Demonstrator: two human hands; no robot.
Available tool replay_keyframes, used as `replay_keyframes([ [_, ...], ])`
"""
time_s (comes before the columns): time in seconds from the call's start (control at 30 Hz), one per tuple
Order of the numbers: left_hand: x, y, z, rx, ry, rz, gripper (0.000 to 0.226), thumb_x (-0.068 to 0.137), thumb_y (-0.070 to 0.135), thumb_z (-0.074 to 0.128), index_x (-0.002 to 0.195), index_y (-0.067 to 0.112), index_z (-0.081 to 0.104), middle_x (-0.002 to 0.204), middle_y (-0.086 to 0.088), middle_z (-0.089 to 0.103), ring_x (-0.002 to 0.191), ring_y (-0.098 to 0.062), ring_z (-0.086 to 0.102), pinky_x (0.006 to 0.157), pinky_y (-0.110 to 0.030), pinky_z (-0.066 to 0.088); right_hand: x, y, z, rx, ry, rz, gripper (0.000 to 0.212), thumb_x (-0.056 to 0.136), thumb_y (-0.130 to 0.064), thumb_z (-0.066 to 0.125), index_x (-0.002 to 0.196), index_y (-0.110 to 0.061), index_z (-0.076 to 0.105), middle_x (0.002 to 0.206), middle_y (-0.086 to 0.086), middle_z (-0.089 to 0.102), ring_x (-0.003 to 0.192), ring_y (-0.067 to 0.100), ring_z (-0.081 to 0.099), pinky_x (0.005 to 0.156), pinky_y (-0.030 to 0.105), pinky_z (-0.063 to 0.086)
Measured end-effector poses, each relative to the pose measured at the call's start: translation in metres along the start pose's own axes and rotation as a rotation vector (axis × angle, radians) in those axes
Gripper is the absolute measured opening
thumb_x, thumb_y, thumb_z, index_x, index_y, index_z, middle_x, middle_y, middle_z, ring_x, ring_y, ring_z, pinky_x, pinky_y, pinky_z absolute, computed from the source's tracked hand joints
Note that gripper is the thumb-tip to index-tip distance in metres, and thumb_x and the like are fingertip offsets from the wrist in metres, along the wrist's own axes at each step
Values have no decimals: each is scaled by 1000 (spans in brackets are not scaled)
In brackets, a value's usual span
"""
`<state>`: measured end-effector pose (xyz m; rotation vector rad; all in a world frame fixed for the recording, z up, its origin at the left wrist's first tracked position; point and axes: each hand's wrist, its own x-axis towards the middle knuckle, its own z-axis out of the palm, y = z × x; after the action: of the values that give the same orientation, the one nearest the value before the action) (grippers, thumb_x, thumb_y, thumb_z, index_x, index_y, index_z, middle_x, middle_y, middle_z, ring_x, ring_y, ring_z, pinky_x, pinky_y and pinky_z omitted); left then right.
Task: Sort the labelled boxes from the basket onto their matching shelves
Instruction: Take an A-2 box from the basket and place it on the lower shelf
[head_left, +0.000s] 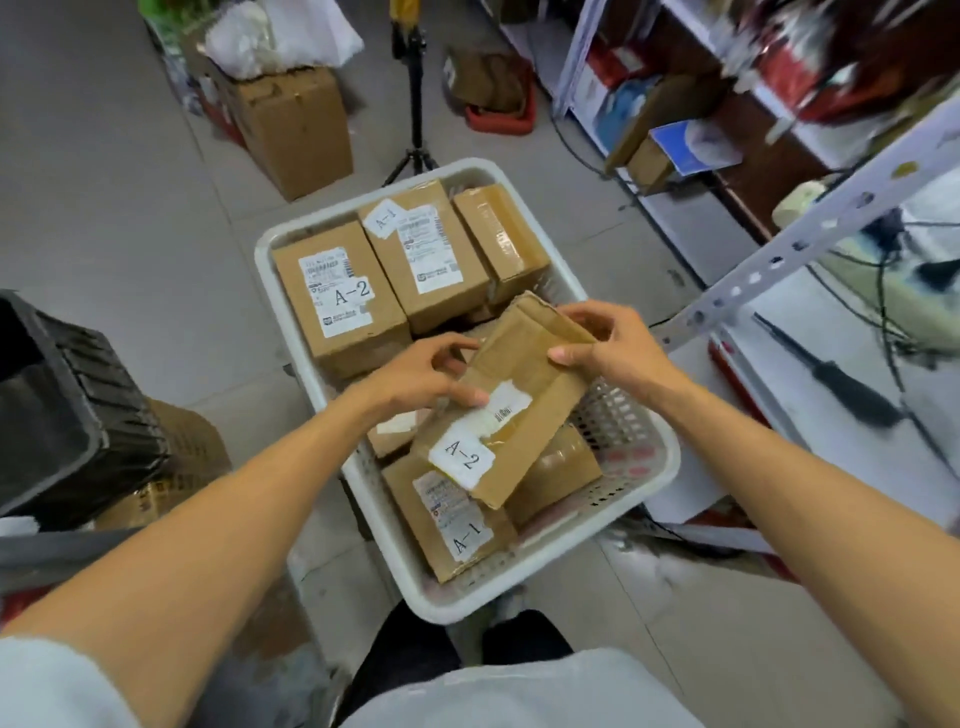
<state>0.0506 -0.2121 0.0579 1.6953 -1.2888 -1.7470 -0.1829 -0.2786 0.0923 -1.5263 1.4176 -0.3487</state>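
Grey tiled floor (130, 234) fills the view; on the right stands white metal shelving (810, 234) with perforated uprights, its upper levels blurred. Both bare forearms reach forward and converge over a white plastic basket (524, 584), rectangular with rounded corners and a perforated wall, set on the floor just beside the shelving; a black ribbed bin (57, 415) sits to the left.

Brown cardboard boxes fill the basket, taped and glossy along the seams: at the far end one marked A-2 (337, 296), one marked A-1 (421, 249) and a plain taped one (501, 239); at the near end another A-1 box (447, 519).

Above these the held box (519, 395), flat, creased and tilted, carries a torn white sticker and a handwritten A-2 label (461, 456). The left hand (421, 379) grips its left edge, thumb on the top face by the sticker, fingers curled; the right hand (602, 338) grips the far right corner, thumb flat on top, fingers wrapped over the dented edge.
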Motion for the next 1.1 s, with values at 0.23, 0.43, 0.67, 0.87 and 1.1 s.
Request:
replay_keyframes([
  [0.23, -16, 12, 31, -60, 136, 21, 73, 76, 11, 78, 137, 31, 44, 115, -10, 56, 106, -24, 56, 78, -38, 53, -47, 38, -25, 12, 183, 24, 75, 74, -40, 80, 136, -16, 45, 126, 1, 53, 109, 18, 56, 91, 32, 48],
  [0.43, -55, 26, 84, -122, 157, 44, 67, 76, 5, 76, 127, 37, 47, 113, -8, 57, 107, -26, 57, 84, -44, 51, -127, 75, -59, -126, 52, -9, 64, 72, -42, 81, 125, -15, 58, 115, -1, 62, 104, 15, 60, 85, 26, 48],
  [0.67, -111, 27, 196, -110, 105, 75, 80, 64, 7, 83, 128, 38, 46, 112, -4, 59, 102, -21, 60, 79, -39, 52, -240, 110, -103, -330, -100, -6, 52, 76, -41, 77, 120, -18, 60, 111, -3, 63, 99, 14, 61, 89, 30, 51],
  [0.87, -141, 29, 279, -103, 13, 103, 68, 69, 3, 82, 129, 16, 52, 118, -4, 66, 104, -20, 65, 89, -43, 54, -330, 144, -141, -444, -147, 118, 55, 63, -37, 63, 106, -2, 60, 103, 16, 64, 90, 27, 62, 78, 39, 50],
  [1.1, -142, 72, 414, 7, -136, 247, 66, 65, 7, 86, 124, 16, 56, 119, -2, 62, 110, -19, 59, 81, -29, 52, -440, 209, -188, -522, 73, 292, 31, 76, -38, 69, 83, -17, 48, 87, 4, 55, 73, 15, 52, 59, 32, 43],
])
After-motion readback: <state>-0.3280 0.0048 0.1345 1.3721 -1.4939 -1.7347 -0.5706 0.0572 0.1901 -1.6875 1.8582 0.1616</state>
